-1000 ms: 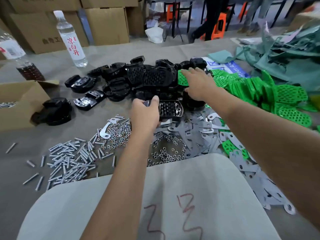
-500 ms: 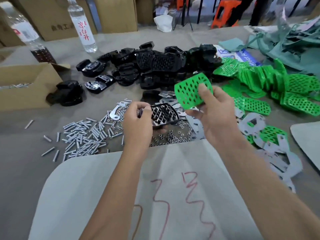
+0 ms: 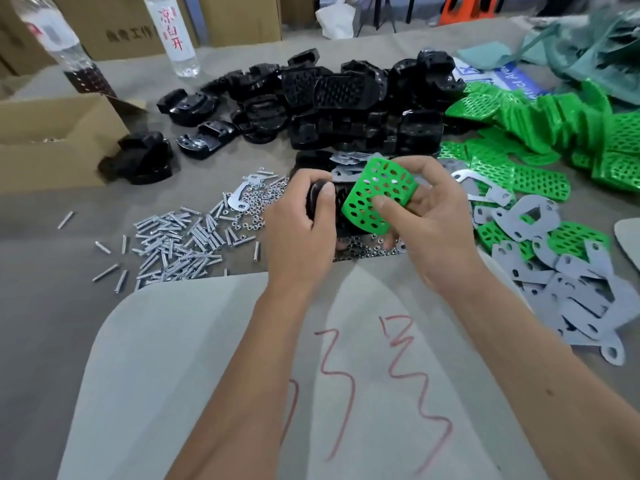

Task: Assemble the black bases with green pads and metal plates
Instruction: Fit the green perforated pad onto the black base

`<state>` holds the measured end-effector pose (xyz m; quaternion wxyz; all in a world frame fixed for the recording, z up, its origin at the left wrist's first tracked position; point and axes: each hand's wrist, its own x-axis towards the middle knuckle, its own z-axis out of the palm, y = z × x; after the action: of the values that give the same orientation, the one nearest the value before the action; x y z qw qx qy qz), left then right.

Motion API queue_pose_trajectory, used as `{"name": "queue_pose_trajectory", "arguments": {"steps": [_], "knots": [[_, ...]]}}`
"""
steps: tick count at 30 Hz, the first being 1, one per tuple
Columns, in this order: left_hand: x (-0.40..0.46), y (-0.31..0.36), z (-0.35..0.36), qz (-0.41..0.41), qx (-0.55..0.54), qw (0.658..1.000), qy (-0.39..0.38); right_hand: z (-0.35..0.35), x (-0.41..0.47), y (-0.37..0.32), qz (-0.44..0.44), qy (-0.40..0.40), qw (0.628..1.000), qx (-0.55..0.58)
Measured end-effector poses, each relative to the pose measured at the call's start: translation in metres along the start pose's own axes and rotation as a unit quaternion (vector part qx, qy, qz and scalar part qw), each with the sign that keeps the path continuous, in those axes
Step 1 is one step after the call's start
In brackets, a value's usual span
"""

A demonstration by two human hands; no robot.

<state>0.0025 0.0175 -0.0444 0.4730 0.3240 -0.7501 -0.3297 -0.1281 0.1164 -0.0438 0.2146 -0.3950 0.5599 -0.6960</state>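
Observation:
My left hand (image 3: 301, 233) grips a black base (image 3: 334, 206) at its left end, thumb on top. My right hand (image 3: 429, 220) pinches a perforated green pad (image 3: 377, 195), bent into a curve, and holds it over the base. Most of the base is hidden behind the pad and my fingers. Behind my hands lies a heap of black bases (image 3: 332, 102). More green pads (image 3: 554, 133) are piled at the right. Grey metal plates (image 3: 571, 289) lie spread at the lower right.
Loose screws (image 3: 180, 240) and small nuts (image 3: 263, 202) lie left of my hands. An open cardboard box (image 3: 52, 133) sits at the left, two water bottles (image 3: 175, 32) behind it. A pale sheet with red marks (image 3: 311, 375) covers the near table.
My right hand took a green pad from the pile and brought it back and down onto the black base in my left hand. Both hands have drawn closer together.

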Motion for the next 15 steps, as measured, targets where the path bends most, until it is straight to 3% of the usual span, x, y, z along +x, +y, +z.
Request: {"name": "queue_pose_trajectory", "arguments": {"steps": [10, 12, 15], "knots": [[0.0057, -0.0038, 0.0020, -0.059, -0.034, 0.998, -0.008, 0.0042, 0.0012, -0.0036, -0.024, 0.009, 0.998, -0.053], [0.0070, -0.0046, 0.0027, -0.103, -0.079, 0.991, -0.017, 0.0057, 0.0020, -0.0059, -0.013, 0.035, 0.999, -0.019], [0.0090, -0.0029, 0.0022, -0.200, -0.213, 0.956, -0.036, 0.0025, 0.0062, -0.0091, -0.006, 0.083, 0.996, 0.040]]}}
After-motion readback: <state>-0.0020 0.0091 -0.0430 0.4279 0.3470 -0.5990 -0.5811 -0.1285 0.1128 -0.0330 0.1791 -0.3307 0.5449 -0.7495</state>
